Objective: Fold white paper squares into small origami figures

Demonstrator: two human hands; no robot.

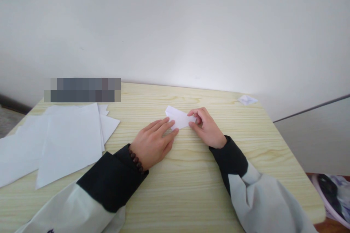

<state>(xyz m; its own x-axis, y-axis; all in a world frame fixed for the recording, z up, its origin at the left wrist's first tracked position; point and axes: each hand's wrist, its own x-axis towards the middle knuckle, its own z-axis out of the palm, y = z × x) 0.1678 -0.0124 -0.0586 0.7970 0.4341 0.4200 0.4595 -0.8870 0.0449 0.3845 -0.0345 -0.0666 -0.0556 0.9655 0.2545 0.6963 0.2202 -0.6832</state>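
A small folded piece of white paper (181, 119) lies on the wooden table in front of me. My left hand (154, 138) rests palm down, its fingers stretched out, with the fingertips pressing on the paper's left end. At the right end, the thumb and forefinger of my right hand (205, 125) pinch the paper's corner. The underside of the paper and the palm of my left hand are hidden.
Loose sheets of white paper (72, 142) overlap on the table's left side. Behind them is a blurred-out patch (84, 90). A small folded paper boat (247, 99) sits at the back right corner. A white wall (175, 29) borders the table's (175, 196) far edge.
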